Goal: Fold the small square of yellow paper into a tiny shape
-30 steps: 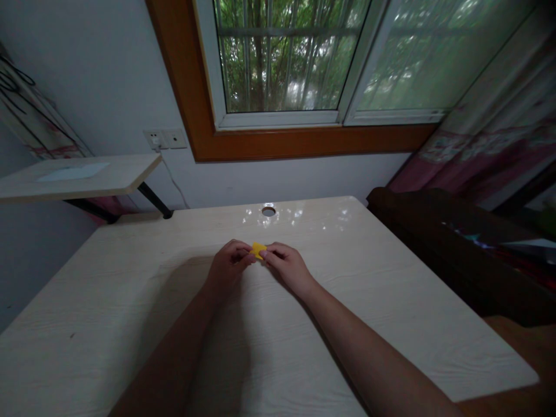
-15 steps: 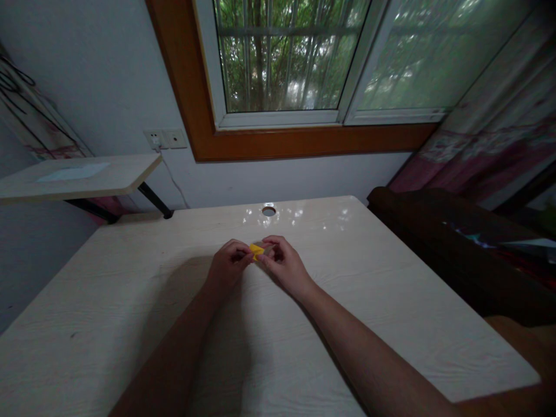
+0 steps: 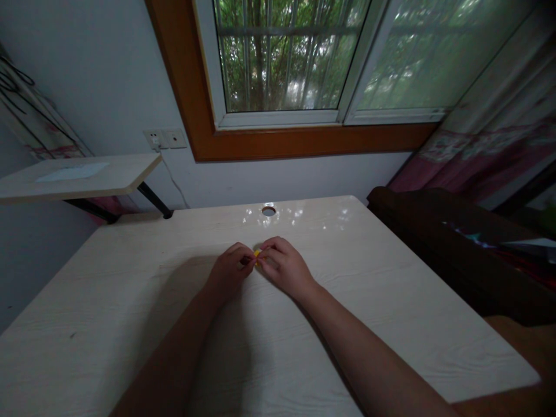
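Note:
Between my hands is a small piece of folded yellow paper [image 3: 257, 253], mostly covered by my fingers. My left hand [image 3: 231, 267] pinches its left side with thumb and fingertips. From the right, my right hand [image 3: 285, 264] closes its thumb and fingers on the same paper, hiding that side. The fingertips of both hands nearly meet. Both hands are over the far middle part of the pale wooden table [image 3: 347, 324].
A round cable hole [image 3: 269, 211] lies beyond my hands near the table's back edge. At the left stands a raised shelf [image 3: 125, 174] on black legs. A dark wooden piece of furniture [image 3: 425, 249] is along the right side. A window [image 3: 286, 69] is behind.
My right hand has closed in over the yellow paper and my left fingers have shifted slightly right. Less of the yellow shows now.

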A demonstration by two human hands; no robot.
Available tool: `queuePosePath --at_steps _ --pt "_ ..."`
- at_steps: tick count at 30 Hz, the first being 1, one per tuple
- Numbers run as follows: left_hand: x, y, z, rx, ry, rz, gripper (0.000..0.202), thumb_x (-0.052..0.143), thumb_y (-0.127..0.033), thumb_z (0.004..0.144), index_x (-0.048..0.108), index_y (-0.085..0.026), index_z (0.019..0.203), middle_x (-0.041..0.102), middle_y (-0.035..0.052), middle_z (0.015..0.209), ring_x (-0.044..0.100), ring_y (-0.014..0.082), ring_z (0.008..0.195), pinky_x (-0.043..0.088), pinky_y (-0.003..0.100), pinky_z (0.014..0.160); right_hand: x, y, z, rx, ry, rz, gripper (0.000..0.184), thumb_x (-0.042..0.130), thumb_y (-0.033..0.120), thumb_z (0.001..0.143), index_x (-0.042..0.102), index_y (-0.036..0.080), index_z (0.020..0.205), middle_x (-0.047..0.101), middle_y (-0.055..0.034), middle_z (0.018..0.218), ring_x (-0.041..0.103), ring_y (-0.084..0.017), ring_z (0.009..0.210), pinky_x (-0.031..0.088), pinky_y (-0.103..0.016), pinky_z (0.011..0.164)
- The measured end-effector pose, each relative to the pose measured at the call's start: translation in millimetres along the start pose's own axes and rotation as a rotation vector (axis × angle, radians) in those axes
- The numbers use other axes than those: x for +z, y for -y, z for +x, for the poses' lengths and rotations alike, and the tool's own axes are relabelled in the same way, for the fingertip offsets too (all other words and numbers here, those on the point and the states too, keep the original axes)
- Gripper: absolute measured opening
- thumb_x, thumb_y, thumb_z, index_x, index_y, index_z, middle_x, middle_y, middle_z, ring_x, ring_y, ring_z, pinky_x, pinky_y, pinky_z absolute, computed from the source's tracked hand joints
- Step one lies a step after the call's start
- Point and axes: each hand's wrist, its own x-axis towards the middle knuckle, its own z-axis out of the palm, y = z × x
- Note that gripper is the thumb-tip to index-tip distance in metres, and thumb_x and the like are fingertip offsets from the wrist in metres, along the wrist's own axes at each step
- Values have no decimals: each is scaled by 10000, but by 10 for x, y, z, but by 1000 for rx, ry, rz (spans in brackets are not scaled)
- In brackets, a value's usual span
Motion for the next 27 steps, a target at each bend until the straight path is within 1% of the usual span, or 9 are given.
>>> queuePosePath --at_steps 4,10,16,19,21,24,25,27 --pt "1 13 -1 -12 22 40 70 598 -144 814 634 -202 828 620 13 842 587 132 739 488 247 701 -38 17 12 -20 44 -67 126 602 158 846 685 224 914 634 -92 1002 570 -231 951 487 -390 830" --pt "-2 8 -2 -23 22 32 67 590 -149 818 631 -202 831 623 15 860 588 132 744 493 251 708 -41 19 14 -16 34 -81 144 600 136 829 688 222 904 647 -92 989 575 -233 935 484 -388 830" --pt "-13 -4 0 -35 7 21 49 585 -178 840 628 -199 828 624 22 864 589 137 755 496 254 714 -50 7 17 4 -8 -30 123 578 144 841 668 210 892 631 -86 982 581 -217 931 490 -365 827" --pt "-18 3 1 -68 -17 16 47 586 -206 847 627 -195 830 623 28 872 589 139 745 500 256 702 -89 -4 26 57 -72 39 120 564 147 853 658 208 896 616 -82 975 587 -199 904 496 -334 787" --pt "-19 2 2 -85 -26 2 47 590 -218 848 627 -194 835 621 30 882 591 139 739 505 256 694 -106 -11 28 94 -92 77 123 561 161 864 656 211 926 612 -79 977 589 -187 874 497 -316 757" --pt "-16 -8 3 -86 -20 -23 51 590 -221 850 630 -193 838 620 34 887 597 140 745 513 256 695 -96 -20 20 124 -56 119 173 608 205 859 646 211 1028 622 -74 992 588 -175 832 492 -308 753" --pt "-14 -11 4 -83 -19 -28 54 588 -219 851 631 -191 836 620 35 885 598 141 748 515 256 697 -85 -22 14 133 -30 121 181 621 221 859 648 211 1038 630 -70 977 589 -176 828 488 -309 760" --pt "-13 -13 5 -76 -22 -40 54 586 -207 851 634 -188 833 618 38 885 600 141 758 518 255 702 -60 -28 3 147 33 112 139 612 242 879 665 211 1004 645 -60 916 591 -181 833 475 -312 774"
